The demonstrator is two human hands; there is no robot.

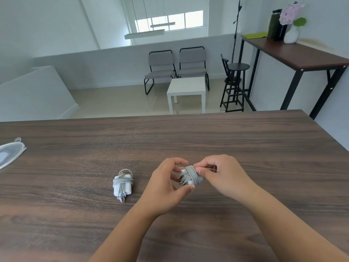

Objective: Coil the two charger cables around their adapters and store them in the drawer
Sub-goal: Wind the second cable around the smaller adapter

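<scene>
A: Where's the 2nd adapter held?

B: Just above the desk, betw. both hands. It's cradled by the left hand, fingers curled round it, thumb under the near edge. The cable end is pinched by the right hand, thumb and fingers closed on it, right beside the coil.

A: And the 1st adapter?

B: Already wrapped, laid on the desk to the left, well apart from the hands.

A: How's it expected to handle?

B: Judged light, a hard smooth brick, prob. slippery on the bare faces. Cable is soft, springy; loose turns could be shed if the tail isn't tucked. Best taken across the wound band so the turns are pinned, not by the tail. The prongs stick out on the left side, so they should be kept clear of the palm.

A: What can't be made out?

B: No drawer is seen anywhere; it's presumably under the desk, out of frame. Tail tip is hidden in the right fingers, so whether it's tucked can't be told. A pale flat obj. is cut off at the left edge, unidentified.
</scene>
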